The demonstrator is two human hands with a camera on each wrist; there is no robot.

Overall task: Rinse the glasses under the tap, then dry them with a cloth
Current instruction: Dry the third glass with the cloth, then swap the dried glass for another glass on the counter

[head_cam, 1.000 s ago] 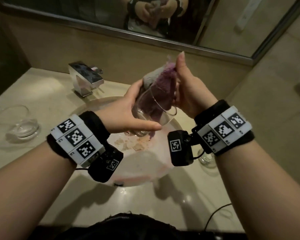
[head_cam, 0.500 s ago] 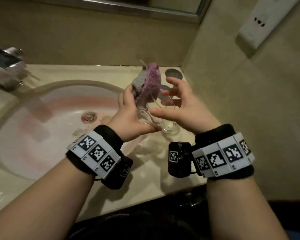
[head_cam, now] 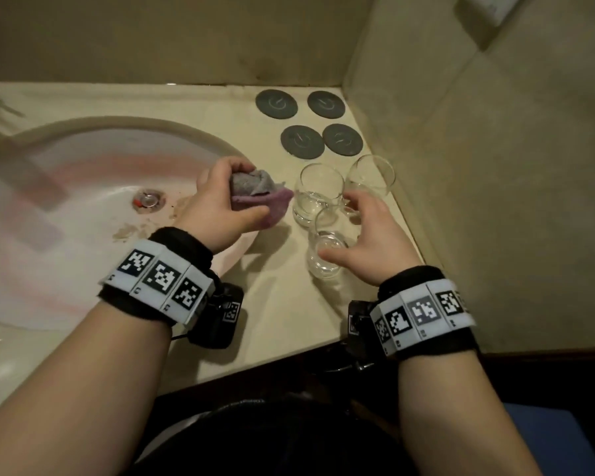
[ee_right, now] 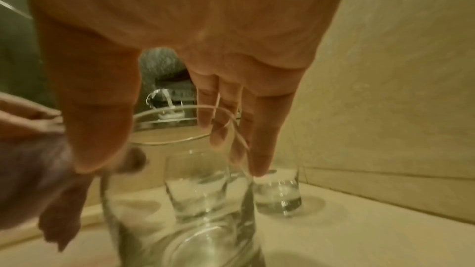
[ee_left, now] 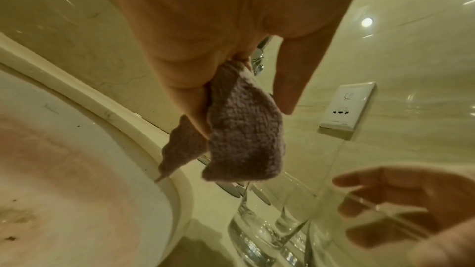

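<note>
My left hand [head_cam: 220, 207] grips a bunched purple-grey cloth [head_cam: 255, 192] over the right rim of the sink; the left wrist view shows this cloth [ee_left: 244, 133] hanging from the fingers. Three clear glasses stand upright on the counter right of it: a near one [head_cam: 325, 250], a middle one [head_cam: 318, 194] and a far one [head_cam: 371, 176]. My right hand [head_cam: 356, 228] hovers open over the near glass [ee_right: 180, 210], thumb on one side of its rim and straight fingers on the other. Behind it stand the middle glass [ee_right: 197, 186] and the far glass [ee_right: 279, 196].
The white sink basin [head_cam: 83, 173] with its drain [head_cam: 148, 199] fills the left. Several dark round coasters [head_cam: 303, 140] lie at the counter's back corner. A tiled wall [head_cam: 495, 201] with a socket [ee_left: 344, 109] closes the right side. The counter's front edge [head_cam: 272, 362] runs below my wrists.
The glass held up with the cloth stuffed in it now stands on the counter beside two others. The cloth is out, in my left hand. My right hand has opened, and the view swung right.
</note>
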